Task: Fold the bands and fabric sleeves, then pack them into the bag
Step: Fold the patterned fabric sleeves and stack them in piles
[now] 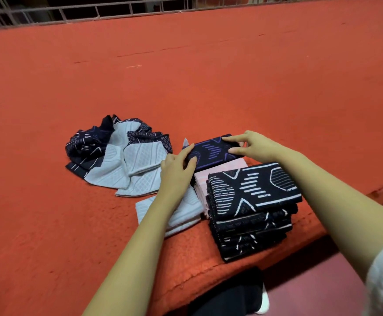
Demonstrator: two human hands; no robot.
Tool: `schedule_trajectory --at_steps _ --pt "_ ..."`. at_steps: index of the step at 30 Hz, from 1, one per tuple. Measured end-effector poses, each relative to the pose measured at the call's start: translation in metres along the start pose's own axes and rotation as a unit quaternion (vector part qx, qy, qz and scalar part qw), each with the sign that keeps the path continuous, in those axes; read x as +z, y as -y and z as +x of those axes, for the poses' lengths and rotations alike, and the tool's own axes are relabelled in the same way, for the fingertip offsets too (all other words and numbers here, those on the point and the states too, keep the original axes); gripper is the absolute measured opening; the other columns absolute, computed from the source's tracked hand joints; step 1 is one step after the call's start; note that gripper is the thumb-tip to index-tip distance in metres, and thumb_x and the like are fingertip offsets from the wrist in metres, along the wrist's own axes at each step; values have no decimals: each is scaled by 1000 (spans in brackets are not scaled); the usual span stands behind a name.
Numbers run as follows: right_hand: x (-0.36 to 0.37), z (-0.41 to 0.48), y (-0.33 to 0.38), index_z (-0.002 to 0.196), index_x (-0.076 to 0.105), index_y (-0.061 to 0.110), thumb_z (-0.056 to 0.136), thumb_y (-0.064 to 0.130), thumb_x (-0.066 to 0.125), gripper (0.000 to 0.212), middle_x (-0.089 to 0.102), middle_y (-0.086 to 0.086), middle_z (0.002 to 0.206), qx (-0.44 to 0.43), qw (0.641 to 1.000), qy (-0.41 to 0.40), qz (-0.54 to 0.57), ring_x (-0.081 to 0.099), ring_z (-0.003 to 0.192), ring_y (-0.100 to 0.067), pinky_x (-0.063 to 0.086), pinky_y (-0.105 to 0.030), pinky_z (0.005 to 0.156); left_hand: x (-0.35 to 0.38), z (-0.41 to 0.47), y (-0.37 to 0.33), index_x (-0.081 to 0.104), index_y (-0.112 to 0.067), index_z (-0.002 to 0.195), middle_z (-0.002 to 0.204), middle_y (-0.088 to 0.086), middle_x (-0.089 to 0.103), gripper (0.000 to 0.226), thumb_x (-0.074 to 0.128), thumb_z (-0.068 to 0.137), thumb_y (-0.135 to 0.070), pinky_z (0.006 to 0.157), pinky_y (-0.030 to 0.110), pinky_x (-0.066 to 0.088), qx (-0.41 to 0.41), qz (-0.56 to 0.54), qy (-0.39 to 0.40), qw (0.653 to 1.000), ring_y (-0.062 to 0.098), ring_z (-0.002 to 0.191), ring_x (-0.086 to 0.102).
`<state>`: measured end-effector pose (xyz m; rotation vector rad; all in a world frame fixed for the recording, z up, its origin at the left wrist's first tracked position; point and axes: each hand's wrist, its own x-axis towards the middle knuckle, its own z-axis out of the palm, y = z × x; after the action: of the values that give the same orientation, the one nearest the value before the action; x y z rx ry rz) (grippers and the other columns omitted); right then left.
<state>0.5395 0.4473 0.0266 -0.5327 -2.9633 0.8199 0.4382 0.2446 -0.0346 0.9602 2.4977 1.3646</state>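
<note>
A folded dark navy sleeve with purple lines [211, 151] lies on a pink folded piece [218, 173]. My left hand [177, 169] grips its left end and my right hand [249, 144] pinches its far right edge. In front stands a stack of folded black pieces with white patterns [252, 208]. A folded white piece [186, 215] lies under my left forearm. A loose heap of unfolded navy and white sleeves [120, 156] sits to the left. No bag is in view.
Everything rests on a wide orange-red cloth-covered table [208, 76]. Its near edge runs diagonally at the lower right. A metal railing [94, 12] lines the far side. A dark shoe with a white sole [243, 297] shows below the edge.
</note>
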Motion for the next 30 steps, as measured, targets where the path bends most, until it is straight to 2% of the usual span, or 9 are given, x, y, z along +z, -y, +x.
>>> schedule_trajectory --at_steps 4,7,11,14,16,22,24,27,30 --pt "-10 -2 3 130 53 38 92 38 57 39 41 -1 94 11 999 11 -31 46 93 -20 36 -28 84 -3 -1 -3 46 -42 135 99 -1 40 39 44 96 -41 99 36 32 -10 34 3 999 21 107 38" --pt "-21 -5 14 130 53 37 92 38 56 38 39 -5 104 12 998 14 -54 43 98 -18 34 -29 91 -11 0 -5 51 -35 132 102 2 41 38 48 95 -38 98 34 34 2 29 -5 1000 20 105 41" --pt "-36 -8 43 132 54 28 93 37 56 40 43 -4 97 -2 996 -5 -86 44 94 -19 35 -28 87 -32 4 -6 55 -27 128 101 3 44 35 50 94 -32 97 39 41 40 38 -8 998 21 99 50" --pt "-37 -3 74 132 55 20 93 36 56 43 48 5 80 -23 995 -10 -97 50 93 -21 38 -28 84 -57 8 -5 52 -23 130 106 6 50 37 49 94 -32 95 42 41 72 162 14 984 25 105 51" --pt "-32 2 96 130 55 17 93 36 56 41 47 8 79 -37 995 -11 -96 50 91 -19 36 -26 81 -75 9 1 50 -23 132 110 8 51 38 47 95 -34 94 43 41 84 233 35 968 25 109 49" --pt "9 33 164 131 54 14 95 35 52 41 56 -8 121 -85 990 25 -107 46 97 -15 32 -23 82 -145 11 37 45 -20 136 124 11 50 41 41 97 -35 94 42 37 37 362 35 931 30 117 46" --pt "27 47 189 131 54 13 96 34 52 41 57 -8 121 -103 989 32 -103 48 98 -16 33 -23 80 -167 12 51 45 -19 135 124 12 49 41 40 97 -34 94 42 37 14 385 18 923 31 116 46" --pt "59 67 223 130 54 11 96 29 52 39 54 -5 107 -137 984 39 -105 54 105 -23 33 -23 78 -194 15 72 48 -15 131 123 14 49 38 42 96 -30 91 42 39 -24 396 -12 918 33 115 46" --pt "95 88 248 132 52 7 95 22 52 39 56 -12 122 -154 980 66 -103 54 109 -25 33 -21 80 -212 19 96 47 -12 130 126 16 48 38 42 96 -27 92 42 39 -85 386 -15 919 35 117 46"
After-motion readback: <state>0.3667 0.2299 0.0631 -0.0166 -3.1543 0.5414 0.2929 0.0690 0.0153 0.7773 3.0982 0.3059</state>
